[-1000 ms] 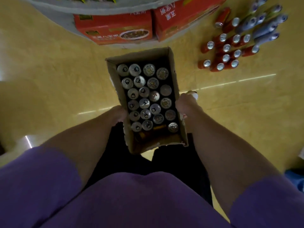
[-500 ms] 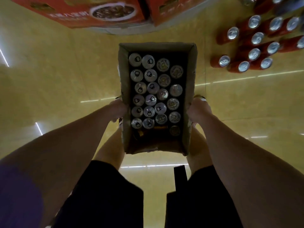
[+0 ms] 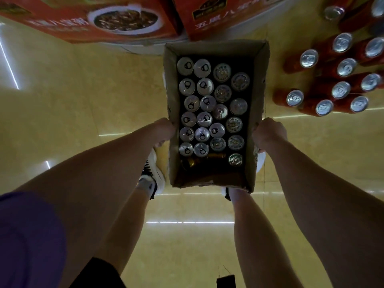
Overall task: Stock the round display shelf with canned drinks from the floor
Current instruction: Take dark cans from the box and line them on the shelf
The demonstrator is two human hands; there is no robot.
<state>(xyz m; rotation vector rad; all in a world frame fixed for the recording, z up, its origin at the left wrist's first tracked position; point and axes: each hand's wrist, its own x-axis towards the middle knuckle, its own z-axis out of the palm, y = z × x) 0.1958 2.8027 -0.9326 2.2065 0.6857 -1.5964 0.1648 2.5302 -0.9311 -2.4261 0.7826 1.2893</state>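
- Cardboard carton, brown, open-topped and rectangular, sits lower and nearer the yellow glossy floor than a second ago; the person's stance has changed from upright to bent over, legs and white trainers now showing beneath the carton.
- Judgement: the carton is being set down beside the display base, which puts the stock within reach for shelving. No can has yet left it.
- Left hand grips the carton's left wall, fingers curled under or round the edge; right hand grips the right wall likewise. Hands are apart, one on each long side.
- Silver-topped drink cans stand upright in the carton in rough rows, tops up. One or two gold-coloured cans lie on their sides at the near end, where a gap remains.
- Carton's long axis runs away from the person, far end pointing at the red printed boxes on the round display's pale base.
- Red cans with silver tops stand grouped on the floor to the right, well apart from the carton.
- Whether the carton's underside touches the floor cannot be told.
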